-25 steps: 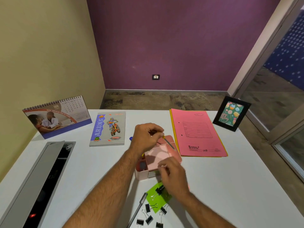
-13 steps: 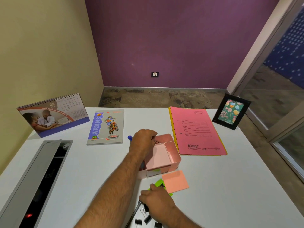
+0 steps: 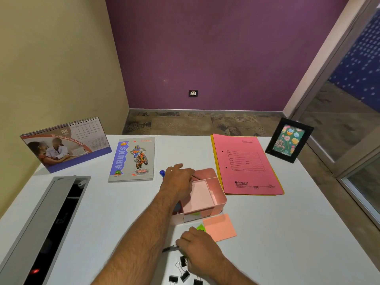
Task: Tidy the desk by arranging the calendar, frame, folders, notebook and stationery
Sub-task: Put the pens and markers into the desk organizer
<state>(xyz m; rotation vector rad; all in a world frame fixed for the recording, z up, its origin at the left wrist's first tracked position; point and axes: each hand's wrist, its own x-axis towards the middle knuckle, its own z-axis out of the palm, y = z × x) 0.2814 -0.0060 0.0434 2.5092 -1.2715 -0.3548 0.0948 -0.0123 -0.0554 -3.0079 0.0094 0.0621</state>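
Since a moment ago the right hand (image 3: 200, 250) has dropped nearer, fingers curled round a dark pen (image 3: 170, 248) among the black binder clips (image 3: 184, 273). The left hand (image 3: 178, 178) stays curled over the far left corner of the pink plastic desk organiser (image 3: 213, 194); what it holds I cannot tell. The orange sticky pad (image 3: 219, 227) lies just near of the organiser.

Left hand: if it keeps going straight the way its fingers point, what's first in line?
The left hand rests on the pink organizer, fingers pointing toward its far-right corner. Beyond that rim, likely the pink folder, though depth is unclear.
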